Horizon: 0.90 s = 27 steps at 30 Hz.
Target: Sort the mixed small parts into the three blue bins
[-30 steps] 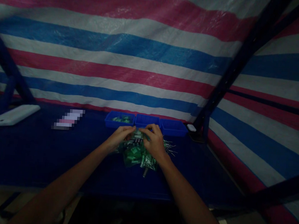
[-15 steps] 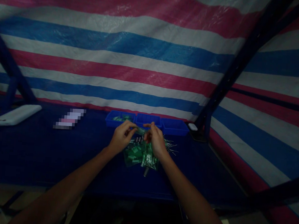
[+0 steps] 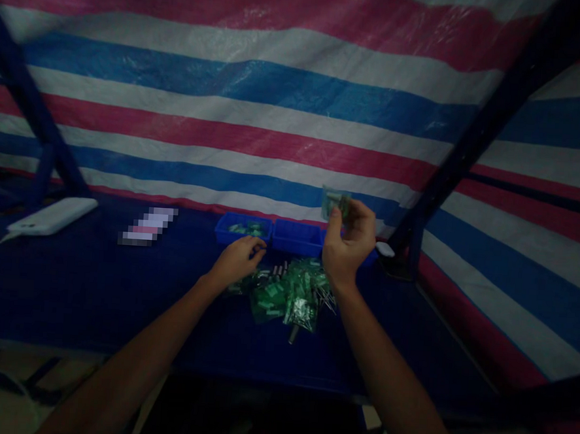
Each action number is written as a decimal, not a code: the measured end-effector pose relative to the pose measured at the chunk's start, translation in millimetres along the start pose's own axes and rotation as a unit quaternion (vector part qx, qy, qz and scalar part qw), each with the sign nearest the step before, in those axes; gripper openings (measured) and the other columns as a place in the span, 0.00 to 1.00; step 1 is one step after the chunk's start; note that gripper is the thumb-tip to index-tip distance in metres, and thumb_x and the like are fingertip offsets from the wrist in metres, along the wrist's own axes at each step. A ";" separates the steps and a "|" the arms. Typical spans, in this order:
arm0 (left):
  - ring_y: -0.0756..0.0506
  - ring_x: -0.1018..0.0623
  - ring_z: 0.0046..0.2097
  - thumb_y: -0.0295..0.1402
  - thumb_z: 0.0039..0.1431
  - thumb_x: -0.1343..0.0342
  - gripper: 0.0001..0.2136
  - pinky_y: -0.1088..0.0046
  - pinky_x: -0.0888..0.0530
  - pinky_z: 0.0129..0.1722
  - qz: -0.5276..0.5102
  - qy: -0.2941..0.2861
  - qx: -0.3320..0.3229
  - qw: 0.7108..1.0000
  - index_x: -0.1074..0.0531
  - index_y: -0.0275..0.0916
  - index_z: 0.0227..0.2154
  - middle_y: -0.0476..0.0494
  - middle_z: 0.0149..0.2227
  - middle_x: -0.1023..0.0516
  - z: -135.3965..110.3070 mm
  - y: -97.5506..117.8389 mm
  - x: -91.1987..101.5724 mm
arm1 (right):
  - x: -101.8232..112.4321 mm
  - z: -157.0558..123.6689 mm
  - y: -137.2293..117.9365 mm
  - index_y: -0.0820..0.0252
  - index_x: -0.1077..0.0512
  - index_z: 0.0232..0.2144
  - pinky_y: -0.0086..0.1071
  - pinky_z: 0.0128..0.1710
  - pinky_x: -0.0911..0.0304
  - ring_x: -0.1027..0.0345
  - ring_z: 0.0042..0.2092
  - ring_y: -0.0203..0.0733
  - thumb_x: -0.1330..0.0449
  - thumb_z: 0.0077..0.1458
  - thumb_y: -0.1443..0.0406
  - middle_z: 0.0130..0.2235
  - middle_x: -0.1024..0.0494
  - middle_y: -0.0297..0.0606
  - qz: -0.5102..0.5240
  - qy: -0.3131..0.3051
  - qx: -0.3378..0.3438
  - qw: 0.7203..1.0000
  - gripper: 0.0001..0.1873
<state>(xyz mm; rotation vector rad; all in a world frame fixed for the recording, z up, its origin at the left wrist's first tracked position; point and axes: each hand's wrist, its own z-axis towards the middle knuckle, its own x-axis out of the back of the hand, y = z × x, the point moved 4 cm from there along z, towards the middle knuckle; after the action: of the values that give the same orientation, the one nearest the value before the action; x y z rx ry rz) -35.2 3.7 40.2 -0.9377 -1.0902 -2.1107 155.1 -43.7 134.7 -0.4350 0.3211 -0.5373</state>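
My right hand (image 3: 351, 240) is raised above the table, pinching a small clear green plastic bag (image 3: 334, 203) between thumb and fingers. Something pale shows inside the bag, too dark to make out. My left hand (image 3: 238, 260) hovers at the left side of the pile, fingers bent, with a small gap between thumb and forefinger and nothing visible in it. Below and between the hands lies a heap of green plastic bags (image 3: 270, 299) with small parts inside. Thin metal pins or rods (image 3: 328, 299) stick out on its right, and a short grey cylinder (image 3: 293, 334) lies in front.
Behind the heap stands a row of blue trays; the left tray (image 3: 219, 231) contains small green bags, beside the middle tray (image 3: 298, 247). A white power bank (image 3: 54, 217) with a cable and a pixelated item (image 3: 149, 225) lie to the left. A white case (image 3: 385, 249) sits right, near a blue post.
My right hand has lifted away to the upper right with the small bag. My left hand has parted from that bag and dropped slightly. The view has shifted a little.
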 end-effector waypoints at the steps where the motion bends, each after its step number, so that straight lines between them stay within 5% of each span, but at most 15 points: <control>1: 0.44 0.29 0.39 0.38 0.55 0.53 0.14 0.65 0.32 0.41 0.020 -0.019 0.021 0.999 0.31 0.36 0.41 0.42 0.36 0.26 0.2 -7.8 -1.6 | -7.2 6.3 -7.6 0.62 0.36 0.39 0.32 0.39 0.40 0.37 0.38 0.36 0.47 0.54 0.65 0.36 0.32 0.38 -0.011 -0.001 0.048 0.999 0.10; 4: 0.37 0.33 0.48 0.47 0.51 0.51 0.27 0.58 0.35 0.45 0.079 -0.098 0.057 0.990 0.37 0.36 0.50 0.37 0.45 0.29 -4.4 -20.1 -6.3 | -42.3 7.3 -19.0 0.62 0.35 0.40 0.33 0.40 0.40 0.38 0.39 0.38 0.51 0.56 0.67 0.36 0.31 0.40 -0.064 -0.122 0.156 0.978 0.09; 7: 0.32 0.40 0.54 0.52 0.48 0.51 0.30 0.52 0.38 0.45 0.113 -0.188 0.061 0.974 0.39 0.42 0.52 0.37 0.54 0.37 -12.2 -19.7 -7.9 | -73.4 -18.2 -7.5 0.63 0.32 0.39 0.37 0.42 0.41 0.39 0.42 0.44 0.49 0.55 0.66 0.38 0.30 0.44 -0.158 -0.345 0.192 0.905 0.10; 9: 0.32 0.41 0.54 0.52 0.48 0.50 0.27 0.51 0.39 0.46 0.112 -0.214 0.055 0.969 0.36 0.45 0.49 0.39 0.53 0.37 -14.8 -18.5 -6.1 | -74.7 -37.4 8.4 0.63 0.32 0.40 0.39 0.43 0.41 0.39 0.43 0.47 0.45 0.52 0.63 0.38 0.30 0.46 -0.208 -0.429 0.166 0.863 0.13; 13: 0.36 0.36 0.49 0.47 0.44 0.45 0.21 0.59 0.37 0.43 0.073 -0.190 0.055 0.978 0.32 0.42 0.40 0.41 0.44 0.31 -11.7 -21.2 -3.0 | -42.4 -57.6 37.0 0.61 0.31 0.40 0.38 0.43 0.42 0.38 0.43 0.46 0.46 0.53 0.62 0.37 0.28 0.43 -0.218 -0.426 0.070 0.875 0.12; 17: 0.45 0.31 0.35 0.40 0.43 0.42 0.16 0.71 0.35 0.34 -0.073 -0.151 0.038 0.985 0.34 0.38 0.35 0.47 0.31 0.30 -5.5 -17.3 -5.6 | -14.3 -64.2 54.8 0.60 0.29 0.36 0.38 0.41 0.41 0.35 0.38 0.44 0.46 0.53 0.63 0.32 0.26 0.40 -0.203 -0.390 -0.021 0.898 0.10; 22: 0.50 0.32 0.30 0.39 0.44 0.42 0.13 0.75 0.36 0.30 -0.276 -0.056 0.047 0.958 0.35 0.37 0.30 0.52 0.27 0.33 1.6 -5.8 -1.0 | -13.4 -67.7 56.4 0.60 0.29 0.37 0.33 0.35 0.41 0.34 0.33 0.40 0.47 0.53 0.62 0.29 0.27 0.36 -0.164 -0.363 -0.082 0.913 0.11; 27: 0.52 0.33 0.26 0.41 0.48 0.45 0.13 0.78 0.37 0.25 -0.403 -0.030 0.107 0.909 0.32 0.36 0.30 0.51 0.25 0.33 2.7 -4.0 -1.7 | -19.4 -72.4 47.3 0.59 0.29 0.34 0.29 0.28 0.43 0.36 0.27 0.36 0.47 0.52 0.59 0.24 0.30 0.32 -0.113 -0.387 -0.128 0.906 0.12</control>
<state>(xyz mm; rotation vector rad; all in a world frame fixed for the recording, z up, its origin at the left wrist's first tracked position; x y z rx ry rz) -36.3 8.2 38.2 -0.4732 -1.9410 -2.5023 130.1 -19.0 53.3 -0.9075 -0.4373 -0.5075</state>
